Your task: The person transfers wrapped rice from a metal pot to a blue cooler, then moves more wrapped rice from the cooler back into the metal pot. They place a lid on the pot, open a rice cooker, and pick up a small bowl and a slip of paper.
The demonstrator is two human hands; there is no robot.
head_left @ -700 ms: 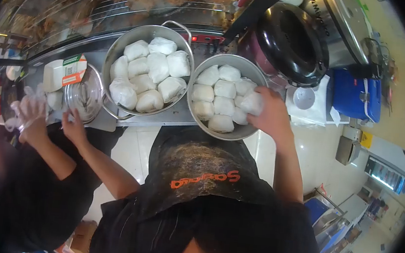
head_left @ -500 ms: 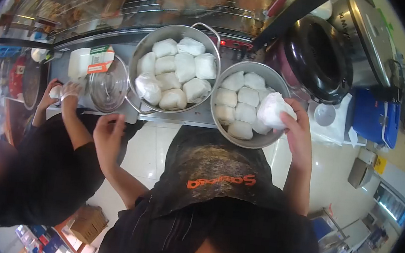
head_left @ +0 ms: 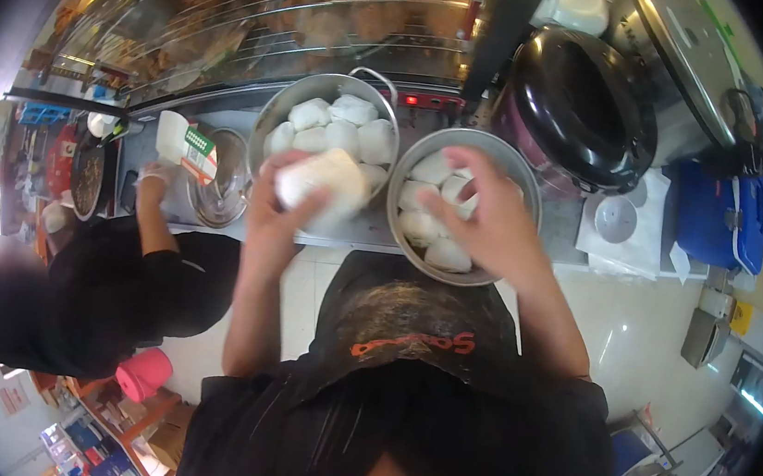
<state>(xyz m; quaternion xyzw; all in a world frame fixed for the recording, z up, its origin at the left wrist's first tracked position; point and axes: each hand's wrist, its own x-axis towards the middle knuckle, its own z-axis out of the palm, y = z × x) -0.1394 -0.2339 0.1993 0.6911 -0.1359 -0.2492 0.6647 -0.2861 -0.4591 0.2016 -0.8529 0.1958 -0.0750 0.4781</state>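
Observation:
My left hand [head_left: 270,212] grips a white bag-wrapped bundle [head_left: 327,179], blurred by motion, with a yellowish upper side. It is over the front of the left metal pot [head_left: 267,114], where more white bundles [head_left: 342,134] are packed side by side. My right hand [head_left: 499,221] reaches over the right metal pot [head_left: 396,204], thumb and fingers spread, with nothing visible between them. Several white bundles [head_left: 447,255] lie in that pot, some hidden under the hand.
Left of the pots, a co-worker's gloved hand [head_left: 154,173] is near a glass bowl [head_left: 218,198] and a green-orange carton [head_left: 198,152]. A glass case with wire racks [head_left: 332,5] runs behind. A black-lidded cooker [head_left: 582,101] and blue box [head_left: 714,217] stand right.
My left hand has moved right and up over the left pot, now holding a bundle. My right hand, which held a bundle, has moved left over the right pot and holds none.

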